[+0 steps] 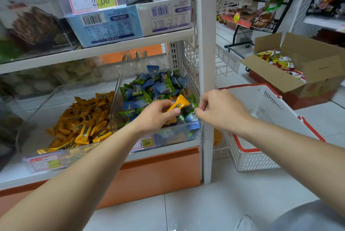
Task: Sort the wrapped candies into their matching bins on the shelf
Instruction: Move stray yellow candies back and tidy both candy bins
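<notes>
At far left we see a clear plastic bin [46, 100] on the lower white shelf, holding a heap of yellow-orange wrapped candies [84, 124] with dark labels. Just to its right stands a second clear plastic bin [177, 136], filled with blue and green wrapped candies [149, 88]; a yellow price label [146, 143] is fixed to its front. We note that the left hand [155, 116] reaches over the front edge of this second bin, its thumb and curled fingers pinching a single yellow-orange wrapped candy [179, 104], which is raised above the blue and green heap and tilted up to the right. The right hand [222, 111] is beside it at the bin's front right corner, fingers curled, with thumb and forefinger tips drawn close together just above a blue wrapper; we cannot tell whether they grip anything. Behind that hand rises the white upright post [207, 43] of the shelf unit. Further right, on the pale tiled floor [205, 208], stands a white perforated plastic basket with a red rim [265, 111], and beyond it lies an open brown cardboard box [317, 73] containing red and yellow snack packets [280, 60].
</notes>
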{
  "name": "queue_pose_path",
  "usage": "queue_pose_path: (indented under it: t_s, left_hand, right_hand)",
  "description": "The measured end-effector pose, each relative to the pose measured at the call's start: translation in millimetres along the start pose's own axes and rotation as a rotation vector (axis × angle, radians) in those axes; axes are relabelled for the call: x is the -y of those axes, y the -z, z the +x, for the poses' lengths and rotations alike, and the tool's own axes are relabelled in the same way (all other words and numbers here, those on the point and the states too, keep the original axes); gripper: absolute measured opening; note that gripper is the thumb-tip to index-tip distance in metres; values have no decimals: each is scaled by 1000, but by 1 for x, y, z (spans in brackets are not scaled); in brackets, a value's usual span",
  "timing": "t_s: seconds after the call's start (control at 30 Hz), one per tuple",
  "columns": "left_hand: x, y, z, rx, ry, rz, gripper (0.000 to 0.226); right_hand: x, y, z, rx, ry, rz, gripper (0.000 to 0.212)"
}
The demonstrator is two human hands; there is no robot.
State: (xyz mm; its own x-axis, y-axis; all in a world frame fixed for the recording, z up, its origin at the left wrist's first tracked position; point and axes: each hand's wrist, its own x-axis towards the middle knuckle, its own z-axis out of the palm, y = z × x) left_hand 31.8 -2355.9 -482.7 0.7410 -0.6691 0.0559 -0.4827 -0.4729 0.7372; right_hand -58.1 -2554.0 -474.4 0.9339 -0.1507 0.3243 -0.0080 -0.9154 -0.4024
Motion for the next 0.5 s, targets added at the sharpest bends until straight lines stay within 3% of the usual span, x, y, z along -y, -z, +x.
queue_pose_path:
  t_s: [0.13, 0.2, 0.33, 0.5]
  left_hand:
    - [-4, 18, -9, -90, 41, 9, 21]
    - [-4, 32, -18, -128, 34, 97, 20]
    - [7, 57, -48, -185, 23, 216, 19]
    - [28, 76, -78, -281, 63, 220, 18]
  right_hand:
    - [20, -6, 3, 112, 110, 286, 2]
    - [24, -17, 5, 279, 187, 312, 17]
    - [33, -38, 15, 471, 310, 27, 33]
    - [47, -57, 32, 649, 276, -100, 50]
